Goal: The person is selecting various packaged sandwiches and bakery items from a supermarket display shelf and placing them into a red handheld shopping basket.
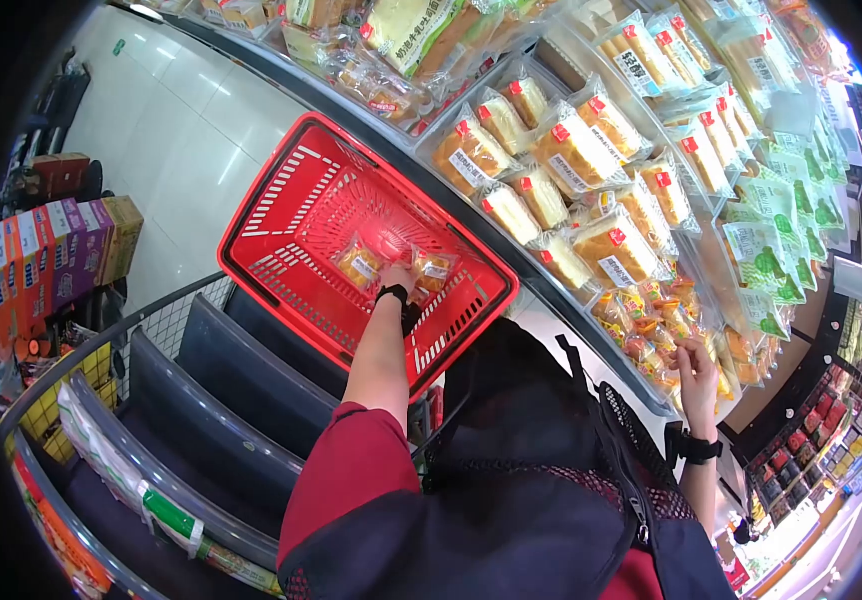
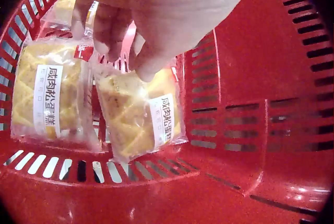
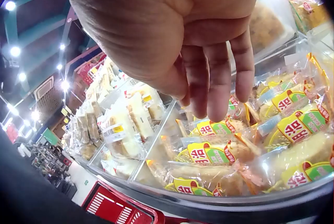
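Inside the red shopping basket (image 1: 281,215) is my left hand (image 1: 398,278), between two clear-wrapped golden cakes. In the left wrist view, my thumb overlaps the top edge of the right-hand wrapped cake (image 2: 138,112), with the other fingers loosely bent and a gap between them and the thumb. The left-hand wrapped cake (image 2: 51,93) lies beside it, label facing up. My right hand (image 1: 696,372) hovers at the low front bin of yellow-labelled wrapped breads (image 3: 206,153), its fingers relaxed and nothing in them.
Bins of wrapped sandwiches (image 1: 581,160) rise behind the shelf's front rail. Green-printed bags (image 1: 776,240) hang farther right. A dark divided rack (image 1: 221,380) stands below the basket at left, with stacked cartons (image 1: 61,250) beyond it on the tiled floor.
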The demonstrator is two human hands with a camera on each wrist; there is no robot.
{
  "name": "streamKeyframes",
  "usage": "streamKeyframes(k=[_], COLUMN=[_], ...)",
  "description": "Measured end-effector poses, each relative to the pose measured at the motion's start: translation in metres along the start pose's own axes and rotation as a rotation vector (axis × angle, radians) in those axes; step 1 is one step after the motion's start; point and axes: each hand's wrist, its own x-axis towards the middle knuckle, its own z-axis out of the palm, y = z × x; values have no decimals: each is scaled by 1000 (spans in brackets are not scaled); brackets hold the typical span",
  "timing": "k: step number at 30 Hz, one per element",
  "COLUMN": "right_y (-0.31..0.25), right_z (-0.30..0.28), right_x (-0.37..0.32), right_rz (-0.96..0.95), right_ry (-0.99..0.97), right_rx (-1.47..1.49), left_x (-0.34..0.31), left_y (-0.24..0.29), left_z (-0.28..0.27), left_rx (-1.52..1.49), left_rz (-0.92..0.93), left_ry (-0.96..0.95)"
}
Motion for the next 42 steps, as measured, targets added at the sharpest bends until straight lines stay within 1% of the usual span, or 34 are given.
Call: streamKeyframes(k=[2,3,5,6,8,10,12,13,14,16,17,18,20,21,22,23,24,26,27,28,30,31,32,34,36,38,40,42], right_y=[8,11,9,9,10,10,11,11,12,14,15,17,22,22,23,22,22,22,25,27,30,33,33,32,30,33,36,46], right_z=[-3,-3,-3,-3,-4,-3,-1,-1,0,3,3,3,6,6,6,3,4,4,3,2,2,1,2,0,0,-1,-6,-4], right_x=[-2,-2,-3,-4,-9,-10,-8,-8,-7,-4,-2,0,5,8,11,14,17,23,25,26,30,31,34,34,33,32,27,21], right_rz=[4,7,30,49,54,48,36,33,22,1,-3,-6,-47,-76,-101,-145,-149,-120,-130,-137,-161,-161,-164,-124,-120,-149,-113,-74], right_ry=[-10,-16,-24,-27,-32,-28,-24,-24,-23,-25,-20,-16,-6,-6,-2,-20,-14,-6,9,19,45,68,87,69,105,158,171,188], right_rx=[-14,-25,-28,-29,-28,-15,-6,1,1,15,17,20,92,86,78,55,72,181,211,229,270,264,277,293,311,368,362,369], left_x=[-3,-4,-4,-4,-10,-10,-7,-8,-10,-26,-23,-32,-63,-85,-102,-120,-139,-167,-194,-199,-221,-223,-226,-213,-194,-183,-166,-151], left_y=[3,8,18,20,24,26,24,21,18,21,8,8,14,24,30,38,47,57,83,88,118,133,151,176,205,235,257,274], left_z=[-4,-9,-16,-17,-18,-19,-20,-17,-14,-25,-16,-24,-55,-78,-98,-121,-145,-188,-218,-234,-273,-287,-299,-311,-320,-325,-324,-321], left_rx=[-112,-113,-92,-90,-124,-101,38,43,47,79,102,108,-149,-289,-279,-415,-550,-623,-699,-840,-912,-901,-967,-923,-938,-798,-779,-724], left_rz=[-85,-89,-216,-220,-272,-310,-242,-194,-195,-88,32,30,55,-3,10,-17,-42,102,122,174,291,367,378,474,557,620,661,768], left_ry=[10,7,-23,-29,-111,-98,-106,-37,-31,142,271,281,350,319,345,311,274,321,346,301,321,312,286,253,204,203,187,148])
